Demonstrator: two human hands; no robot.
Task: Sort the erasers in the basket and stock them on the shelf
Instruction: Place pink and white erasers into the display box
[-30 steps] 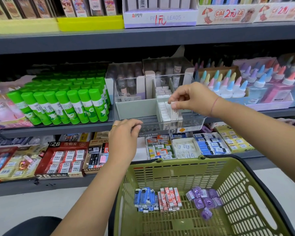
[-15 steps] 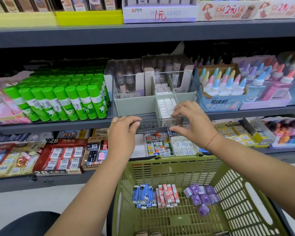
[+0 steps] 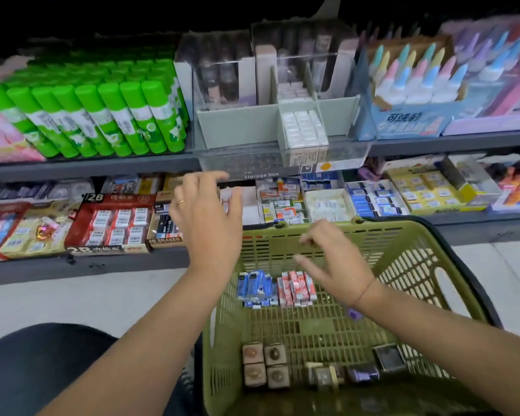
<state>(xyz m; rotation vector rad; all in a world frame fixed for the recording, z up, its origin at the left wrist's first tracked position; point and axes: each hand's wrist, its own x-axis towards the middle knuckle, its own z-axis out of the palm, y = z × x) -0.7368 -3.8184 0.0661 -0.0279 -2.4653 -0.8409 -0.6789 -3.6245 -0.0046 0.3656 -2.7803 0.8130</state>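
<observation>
A green plastic basket (image 3: 418, 259) stands in front of me, holding blue erasers (image 3: 257, 288), red erasers (image 3: 296, 288), brown square erasers (image 3: 264, 367) and a few dark ones near its front wall. My right hand (image 3: 333, 265) hovers over the basket above the red erasers, fingers spread, holding nothing. My left hand (image 3: 206, 217) is raised at the basket's far left corner, fingers relaxed and empty. On the shelf, a clear storage box (image 3: 282, 163) has white erasers (image 3: 305, 129) packed in its middle compartment.
Green glue sticks (image 3: 102, 118) fill the shelf's left side, and pastel glue bottles (image 3: 418, 82) stand at the right. The lower shelf (image 3: 478, 223) carries boxed erasers, among them a red 2B box (image 3: 114, 223). My dark-clothed knee (image 3: 42, 370) is at the bottom left.
My right hand has left the white erasers in the storage box and dropped down over the basket. My left hand has come off the box's front edge. The view has tilted downward.
</observation>
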